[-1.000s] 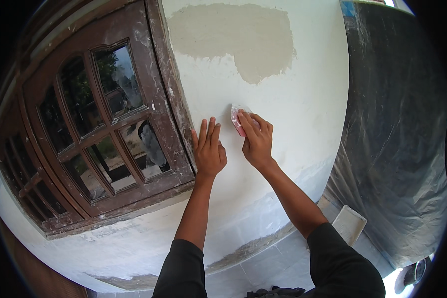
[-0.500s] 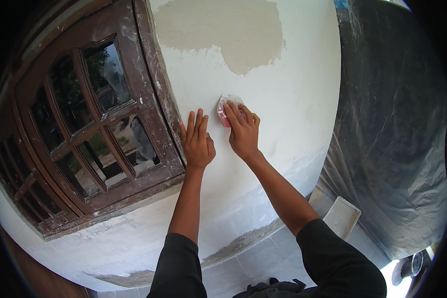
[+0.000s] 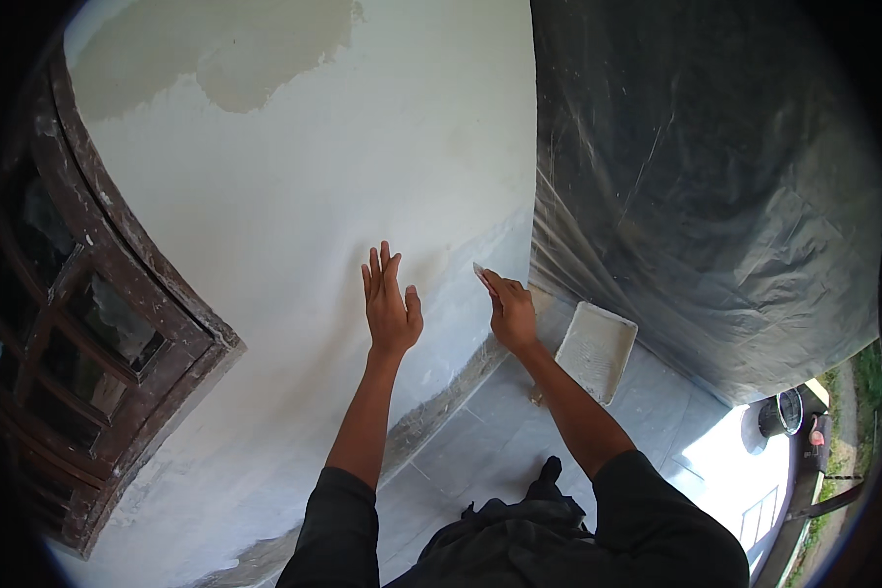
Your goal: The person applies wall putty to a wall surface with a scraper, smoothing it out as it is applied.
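My left hand [image 3: 390,312] is open, its fingers stretched upward, at the white wall [image 3: 294,216]; whether the palm touches the surface I cannot tell. To its right, my right hand [image 3: 513,312] is closed around a thin, flat pinkish piece with whitish smears [image 3: 483,275]. That piece is nearly edge-on, tilted up toward the wall's lower part, and its exact kind is unclear. Most of it is hidden by my fingers. A large beige-grey patch [image 3: 255,59] marks the wall at the upper left.
A brown wooden window frame [image 3: 157,377] with glass panes is at the left. Dark plastic sheeting [image 3: 696,176] hangs on the right. On the grey tiled floor [image 3: 461,446] lies a white-coated paint tray [image 3: 598,351], beyond my right forearm. A dark bucket [image 3: 780,416] stands farther right.
My view has swung right and down, so the window and patch sit farther left. My right hand has moved with the pinkish piece to the lower wall; my left hand has moved right, away from the window.
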### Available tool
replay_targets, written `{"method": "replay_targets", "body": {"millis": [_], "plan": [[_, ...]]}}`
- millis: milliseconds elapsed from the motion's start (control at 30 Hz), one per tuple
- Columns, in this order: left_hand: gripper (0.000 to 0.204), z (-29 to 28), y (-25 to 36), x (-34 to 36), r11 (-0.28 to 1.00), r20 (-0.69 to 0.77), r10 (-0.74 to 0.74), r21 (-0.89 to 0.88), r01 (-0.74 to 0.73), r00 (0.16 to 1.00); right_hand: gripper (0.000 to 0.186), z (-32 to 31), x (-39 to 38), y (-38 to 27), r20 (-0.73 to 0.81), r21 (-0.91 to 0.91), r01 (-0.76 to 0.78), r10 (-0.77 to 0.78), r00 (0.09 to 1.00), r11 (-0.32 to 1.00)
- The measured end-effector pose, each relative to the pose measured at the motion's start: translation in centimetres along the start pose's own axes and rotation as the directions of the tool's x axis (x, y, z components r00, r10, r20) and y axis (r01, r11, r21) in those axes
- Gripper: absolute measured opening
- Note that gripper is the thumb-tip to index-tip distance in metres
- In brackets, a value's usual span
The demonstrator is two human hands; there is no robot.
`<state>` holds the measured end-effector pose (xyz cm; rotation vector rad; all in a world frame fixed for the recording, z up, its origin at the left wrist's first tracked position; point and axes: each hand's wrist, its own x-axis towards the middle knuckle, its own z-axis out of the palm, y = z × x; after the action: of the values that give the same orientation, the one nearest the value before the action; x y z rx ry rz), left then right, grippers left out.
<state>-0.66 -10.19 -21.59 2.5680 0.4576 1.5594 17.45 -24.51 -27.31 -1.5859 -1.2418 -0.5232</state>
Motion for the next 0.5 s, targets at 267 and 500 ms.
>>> {"method": "replay_targets", "body": {"millis": [267, 500], "plan": [[0.057, 22.0, 12.3, -5.8, 0.897, 0.402, -0.103, -0.358, 0.26, 0.91, 0.033, -11.8, -7.0, 14.9, 0.031, -0.122, -0.403, 0.409, 0.912, 0.907], [0.06, 35.5, 16.2, -13.4, 0.829, 0.687, -0.166, -0.291, 0.477, 0.707, 0.033, -19.6, -13.8, 25.8, 0.006, -0.336, -0.716, 0.761, 0.648, 0.612]]}}
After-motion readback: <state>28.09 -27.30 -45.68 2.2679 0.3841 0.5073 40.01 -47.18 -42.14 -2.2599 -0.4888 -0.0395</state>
